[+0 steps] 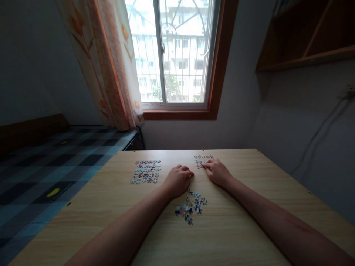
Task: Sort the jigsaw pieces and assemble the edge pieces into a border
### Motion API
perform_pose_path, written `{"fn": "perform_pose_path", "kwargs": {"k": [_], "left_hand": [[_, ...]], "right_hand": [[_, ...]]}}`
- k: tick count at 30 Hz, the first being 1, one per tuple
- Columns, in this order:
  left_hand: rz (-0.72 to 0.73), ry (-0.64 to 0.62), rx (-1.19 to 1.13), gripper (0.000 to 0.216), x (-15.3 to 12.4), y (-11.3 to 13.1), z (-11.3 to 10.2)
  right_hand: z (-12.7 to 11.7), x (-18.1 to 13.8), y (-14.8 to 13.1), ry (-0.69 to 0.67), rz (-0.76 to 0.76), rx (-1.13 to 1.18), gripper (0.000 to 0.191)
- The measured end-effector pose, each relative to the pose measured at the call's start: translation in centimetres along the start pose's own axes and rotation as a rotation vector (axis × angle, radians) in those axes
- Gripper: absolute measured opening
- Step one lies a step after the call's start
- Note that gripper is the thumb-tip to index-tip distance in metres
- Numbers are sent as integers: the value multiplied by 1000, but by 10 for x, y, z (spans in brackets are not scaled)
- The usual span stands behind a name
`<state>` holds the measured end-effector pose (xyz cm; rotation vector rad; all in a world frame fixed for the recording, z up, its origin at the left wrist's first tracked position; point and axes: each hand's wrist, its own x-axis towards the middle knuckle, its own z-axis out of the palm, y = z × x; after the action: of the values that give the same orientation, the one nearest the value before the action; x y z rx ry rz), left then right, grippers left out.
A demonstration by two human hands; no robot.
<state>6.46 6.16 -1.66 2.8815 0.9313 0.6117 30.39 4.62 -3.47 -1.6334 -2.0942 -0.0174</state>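
On a light wooden table point(235, 221) lie three groups of small coloured jigsaw pieces. Spread-out pieces in rows point(146, 171) sit at the left. A small cluster point(201, 159) lies at the back, and a loose heap point(191, 206) lies between my forearms. My left hand point(179, 180) rests on the table with its fingers curled into a loose fist, nothing visible in it. My right hand point(216, 170) is closed in a pinch at the near edge of the back cluster, its fingertips touching a piece there.
A bed with a blue and black checked cover point(55, 166) stands left of the table. A barred window point(177, 51) with an orange-patterned curtain point(108, 62) is ahead. A wooden wall shelf point(305, 40) hangs at the upper right, above a grey wall.
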Motion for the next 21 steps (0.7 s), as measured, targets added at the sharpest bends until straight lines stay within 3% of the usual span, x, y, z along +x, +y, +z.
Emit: {"fn": "perform_pose_path", "kwargs": {"k": [6,11,13,17,21], "left_hand": [[-5,5,-12,30,-1,-1,3],[-57,35,-134,31,2,-5,3],[-114,37,-255,31,4,-9,1],[-106,-44,-460,28,5,-19,-6],[-51,-135,-496,37,2,-23,-12]], "right_hand": [[-4,-1,-8,26,13,-7,28],[-14,-5,-17,105,-53,135,21],[-18,-7,-21,-1,-121,225,17],[-26,-9,-29,-350,-210,335,27],[-32,-8,-32,-488,-220,302,34]]}}
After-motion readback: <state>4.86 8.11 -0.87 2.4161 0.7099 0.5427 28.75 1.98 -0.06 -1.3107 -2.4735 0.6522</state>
